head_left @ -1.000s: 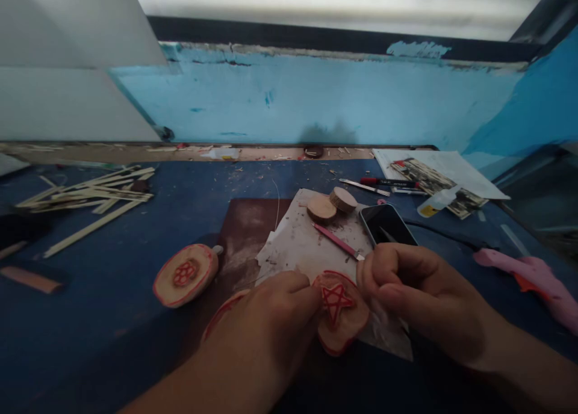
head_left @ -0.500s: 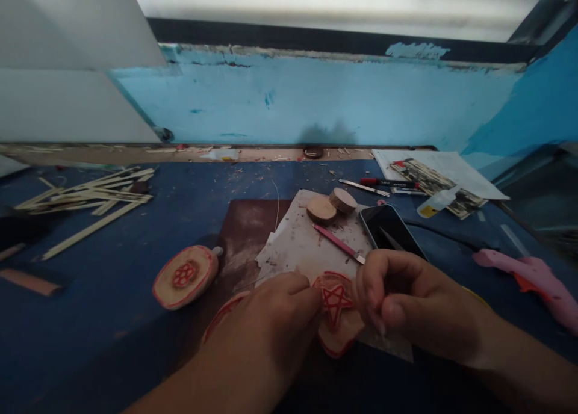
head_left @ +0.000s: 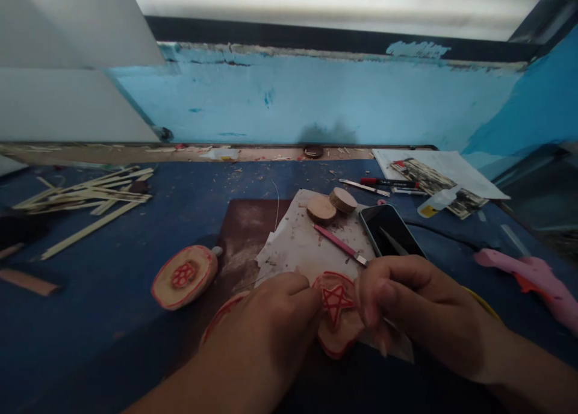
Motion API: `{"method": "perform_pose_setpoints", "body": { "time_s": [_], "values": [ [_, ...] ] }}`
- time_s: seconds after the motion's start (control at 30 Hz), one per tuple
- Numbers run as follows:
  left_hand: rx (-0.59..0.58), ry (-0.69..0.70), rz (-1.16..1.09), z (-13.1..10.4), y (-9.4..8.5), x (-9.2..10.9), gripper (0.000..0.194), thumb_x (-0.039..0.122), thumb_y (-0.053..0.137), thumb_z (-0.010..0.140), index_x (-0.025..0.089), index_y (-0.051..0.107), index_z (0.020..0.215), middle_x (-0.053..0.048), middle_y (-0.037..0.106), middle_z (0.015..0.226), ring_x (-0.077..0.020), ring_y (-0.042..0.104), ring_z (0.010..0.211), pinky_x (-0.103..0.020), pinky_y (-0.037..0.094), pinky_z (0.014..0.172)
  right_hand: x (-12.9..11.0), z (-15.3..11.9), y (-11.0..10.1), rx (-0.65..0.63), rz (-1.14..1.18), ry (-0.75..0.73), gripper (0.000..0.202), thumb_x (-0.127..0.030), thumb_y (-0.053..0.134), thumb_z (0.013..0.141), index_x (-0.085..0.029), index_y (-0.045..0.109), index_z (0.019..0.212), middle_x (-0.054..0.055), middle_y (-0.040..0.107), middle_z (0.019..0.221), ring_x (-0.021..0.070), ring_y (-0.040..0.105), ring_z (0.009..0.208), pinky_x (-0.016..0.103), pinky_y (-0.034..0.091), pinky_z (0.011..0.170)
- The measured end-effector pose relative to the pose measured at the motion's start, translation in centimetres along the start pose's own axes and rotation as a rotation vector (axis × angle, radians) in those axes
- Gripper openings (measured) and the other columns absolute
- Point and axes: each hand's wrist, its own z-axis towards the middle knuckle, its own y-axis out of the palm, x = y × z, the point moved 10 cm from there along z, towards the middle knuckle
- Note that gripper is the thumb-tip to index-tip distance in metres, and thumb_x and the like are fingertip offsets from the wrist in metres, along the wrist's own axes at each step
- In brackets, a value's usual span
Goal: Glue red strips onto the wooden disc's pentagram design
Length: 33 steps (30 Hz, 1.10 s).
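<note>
A wooden slice [head_left: 341,336] with a red rim and a raised red star lies between my two hands. My left hand [head_left: 275,318] is closed at its left edge, fingertips against it; whatever they grip is hidden. Partly beneath this hand, a second red-rimmed slice [head_left: 221,316] shows. My right hand [head_left: 406,305] hovers at the right side of the star, thumb and fingers pinched together, and I cannot make out what is between them. Further left rests a red-rimmed slice [head_left: 165,286] with a red flower-like shape in its centre.
Beyond my hands are two small plain wood discs [head_left: 321,209], a pink pencil-like tool [head_left: 338,244] and a phone [head_left: 391,227]. A pink glue gun [head_left: 537,278] with its cord lies right, near a glue bottle [head_left: 437,202]. Thin wood sticks [head_left: 99,191] are piled left.
My right hand has dipped slightly and its fingers have curled closer together beside the star. My left hand and the star slice stay almost still.
</note>
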Motion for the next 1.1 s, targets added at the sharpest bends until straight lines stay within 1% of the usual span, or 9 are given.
{"method": "perform_pose_setpoints", "body": {
  "time_s": [0.1,0.2,0.27,0.47,0.6,0.73,0.87,1.0,1.1],
  "values": [
    [-0.032,-0.016,-0.015,0.0,0.3,0.0,0.026,0.022,0.052,0.101,0.024,0.069,0.081,0.002,0.067,0.078,-0.0149,0.065,0.071,-0.025,0.043,0.062,-0.7,-0.1,-0.7,0.055,-0.309,-0.091,0.034,-0.045,0.063,0.11,-0.019,0.072,0.091,0.003,0.073,0.076,0.0134,0.065,0.067,0.026,0.05,0.063],
    [-0.039,-0.041,0.014,0.1,0.4,-0.1,0.023,0.019,0.052,0.099,0.023,0.067,0.083,0.001,0.067,0.08,-0.0168,0.066,0.073,-0.027,0.043,0.064,-2.4,-0.6,-0.3,0.059,-0.843,-0.337,0.012,-0.026,0.066,0.108,-0.022,0.077,0.109,0.004,0.075,0.092,0.0167,0.069,0.085,0.029,0.052,0.078],
    [-0.034,-0.044,0.045,0.1,0.4,-0.2,0.022,0.019,0.053,0.099,0.023,0.066,0.082,0.0,0.066,0.078,-0.0182,0.066,0.074,-0.029,0.042,0.065,-2.7,-0.8,0.3,0.021,-1.024,-0.444,0.014,-0.022,0.07,0.104,-0.023,0.076,0.116,0.005,0.074,0.098,0.0175,0.069,0.09,0.029,0.052,0.08],
    [-0.043,0.03,0.109,0.0,0.3,0.5,0.023,0.014,0.052,0.1,0.023,0.069,0.089,0.0,0.065,0.084,-0.019,0.062,0.08,-0.031,0.04,0.07,-2.2,-0.6,-0.5,0.057,-1.031,-0.365,0.017,-0.021,0.064,0.106,-0.024,0.075,0.119,0.005,0.076,0.104,0.0182,0.071,0.095,0.03,0.054,0.085],
    [-0.037,0.047,0.118,-0.1,0.3,0.7,0.025,0.015,0.049,0.102,0.023,0.07,0.09,0.0,0.065,0.083,-0.0186,0.061,0.076,-0.031,0.039,0.067,-1.9,-0.5,-0.4,0.063,-1.011,-0.349,0.022,-0.016,0.066,0.103,-0.028,0.075,0.119,0.001,0.078,0.101,0.0158,0.072,0.09,0.028,0.052,0.08],
    [-0.034,0.026,0.125,-0.4,0.4,0.3,0.027,0.018,0.049,0.103,0.024,0.073,0.095,-0.001,0.068,0.086,-0.0203,0.066,0.08,-0.031,0.041,0.069,-1.0,0.1,-0.2,0.026,-0.956,-0.286,0.027,-0.011,0.062,0.101,-0.026,0.075,0.119,0.0,0.081,0.107,0.0147,0.074,0.093,0.026,0.052,0.083],
    [-0.065,-0.001,0.121,-0.5,0.6,-0.1,0.028,0.018,0.049,0.104,0.025,0.076,0.099,-0.001,0.07,0.089,-0.0214,0.071,0.085,-0.032,0.045,0.072,-0.7,0.4,0.3,-0.033,-0.951,-0.271,0.026,-0.013,0.062,0.103,-0.025,0.073,0.124,-0.001,0.081,0.101,0.0153,0.073,0.092,0.028,0.051,0.085],
    [-0.07,-0.005,0.049,0.1,0.3,0.3,0.027,0.018,0.051,0.104,0.025,0.075,0.093,0.0,0.072,0.088,-0.0188,0.07,0.083,-0.029,0.046,0.071,-0.7,0.1,1.2,-0.131,-1.049,-0.298,0.016,-0.013,0.06,0.104,-0.024,0.071,0.11,-0.001,0.079,0.096,0.0167,0.067,0.088,0.029,0.048,0.083],
    [-0.054,0.006,-0.015,0.5,0.1,0.6,0.026,0.013,0.053,0.098,0.023,0.072,0.084,0.001,0.071,0.082,-0.0155,0.068,0.075,-0.026,0.045,0.066,-0.9,-0.3,1.3,-0.13,-1.103,-0.337,0.015,-0.014,0.061,0.105,-0.023,0.069,0.113,0.001,0.075,0.095,0.0169,0.065,0.087,0.03,0.048,0.082]
  ]
}}
